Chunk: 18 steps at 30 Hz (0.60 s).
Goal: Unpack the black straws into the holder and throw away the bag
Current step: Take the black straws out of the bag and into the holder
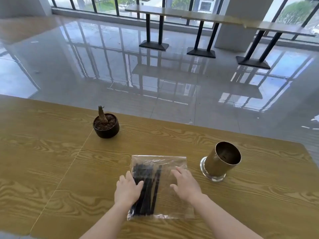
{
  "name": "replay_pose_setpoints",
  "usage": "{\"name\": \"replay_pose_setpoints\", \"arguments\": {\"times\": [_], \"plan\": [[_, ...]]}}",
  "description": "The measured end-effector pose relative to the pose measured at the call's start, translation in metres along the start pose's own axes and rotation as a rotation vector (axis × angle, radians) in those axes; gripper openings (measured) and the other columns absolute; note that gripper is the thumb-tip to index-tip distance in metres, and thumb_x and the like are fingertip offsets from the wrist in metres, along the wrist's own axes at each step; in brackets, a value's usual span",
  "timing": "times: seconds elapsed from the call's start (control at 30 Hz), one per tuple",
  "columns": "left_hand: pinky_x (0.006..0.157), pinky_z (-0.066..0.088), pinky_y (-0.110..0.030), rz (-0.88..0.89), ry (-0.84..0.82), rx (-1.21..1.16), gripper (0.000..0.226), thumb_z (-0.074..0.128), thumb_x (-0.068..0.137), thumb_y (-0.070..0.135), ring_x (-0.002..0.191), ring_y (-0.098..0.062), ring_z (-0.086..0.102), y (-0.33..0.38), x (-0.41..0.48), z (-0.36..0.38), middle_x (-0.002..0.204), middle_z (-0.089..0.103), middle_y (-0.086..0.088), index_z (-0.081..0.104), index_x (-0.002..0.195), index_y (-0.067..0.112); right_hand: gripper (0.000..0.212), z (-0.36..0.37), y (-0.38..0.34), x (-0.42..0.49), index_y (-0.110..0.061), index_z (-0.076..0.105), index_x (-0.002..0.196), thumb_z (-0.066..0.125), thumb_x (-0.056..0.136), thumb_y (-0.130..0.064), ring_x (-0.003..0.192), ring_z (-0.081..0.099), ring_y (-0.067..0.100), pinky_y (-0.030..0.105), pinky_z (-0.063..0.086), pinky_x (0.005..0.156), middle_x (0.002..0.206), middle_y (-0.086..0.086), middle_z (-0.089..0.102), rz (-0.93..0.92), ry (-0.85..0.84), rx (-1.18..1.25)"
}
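Observation:
A clear plastic bag point(172, 161) lies flat on the wooden table point(51, 161) in front of me. Several black straws point(148, 188) lie bundled inside its left half. My left hand point(127, 188) rests on the bag's left edge, fingers spread over the straws. My right hand point(185, 182) rests flat on the bag's right half, fingers straight. The holder point(221, 161), a gold cylinder on a clear glass base, stands upright to the right of the bag, with nothing visible inside.
A small dark pot point(106, 125) with a bare plant stub stands at the back left of the table. The table's far edge runs diagonally behind it. Beyond is a glossy tiled floor and high tables point(198, 14) by the windows.

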<state>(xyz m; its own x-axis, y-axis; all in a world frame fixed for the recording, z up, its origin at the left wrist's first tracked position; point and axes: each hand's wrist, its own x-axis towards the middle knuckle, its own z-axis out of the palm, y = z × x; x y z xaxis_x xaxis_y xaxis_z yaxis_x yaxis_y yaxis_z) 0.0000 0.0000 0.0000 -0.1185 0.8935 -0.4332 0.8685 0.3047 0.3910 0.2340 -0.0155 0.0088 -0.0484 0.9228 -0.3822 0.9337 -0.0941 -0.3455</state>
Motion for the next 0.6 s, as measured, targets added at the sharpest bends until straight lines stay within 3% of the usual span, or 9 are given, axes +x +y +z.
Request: {"name": "replay_pose_setpoints", "arguments": {"times": [0.2,0.47,0.6], "plan": [[0.097,0.049,-0.04,-0.157,-0.038,-0.06,0.095,0.065,0.085,0.061,0.13,-0.031,0.046,0.002,-0.006,0.015,0.145,0.041,-0.015,0.025,0.151,0.007,0.07,0.014,0.004,0.004,-0.026,0.027,0.158,0.061,0.098,-0.039,0.155,0.013,0.023,0.046,0.032,0.121,0.17,-0.003,0.015,0.029,-0.088,-0.058],[0.088,0.055,-0.043,-0.259,-0.068,-0.148,0.056,0.08,0.079,0.039,0.106,-0.028,0.062,0.017,-0.005,0.016,0.114,0.062,-0.008,0.048,0.116,0.01,0.069,0.029,0.013,0.003,-0.025,0.029,0.157,0.06,0.098,-0.041,0.155,0.013,0.021,0.042,0.037,0.117,0.169,-0.004,0.015,0.037,-0.114,-0.072],[0.077,0.054,-0.036,-0.245,-0.087,-0.345,0.034,0.082,0.077,0.024,0.089,-0.022,0.066,0.013,-0.004,0.019,0.096,0.068,-0.003,0.058,0.098,0.01,0.064,0.028,0.015,0.002,-0.025,0.034,0.155,0.059,0.098,-0.04,0.154,0.016,0.021,0.041,0.037,0.116,0.168,-0.004,0.02,0.029,-0.09,-0.068]]}}
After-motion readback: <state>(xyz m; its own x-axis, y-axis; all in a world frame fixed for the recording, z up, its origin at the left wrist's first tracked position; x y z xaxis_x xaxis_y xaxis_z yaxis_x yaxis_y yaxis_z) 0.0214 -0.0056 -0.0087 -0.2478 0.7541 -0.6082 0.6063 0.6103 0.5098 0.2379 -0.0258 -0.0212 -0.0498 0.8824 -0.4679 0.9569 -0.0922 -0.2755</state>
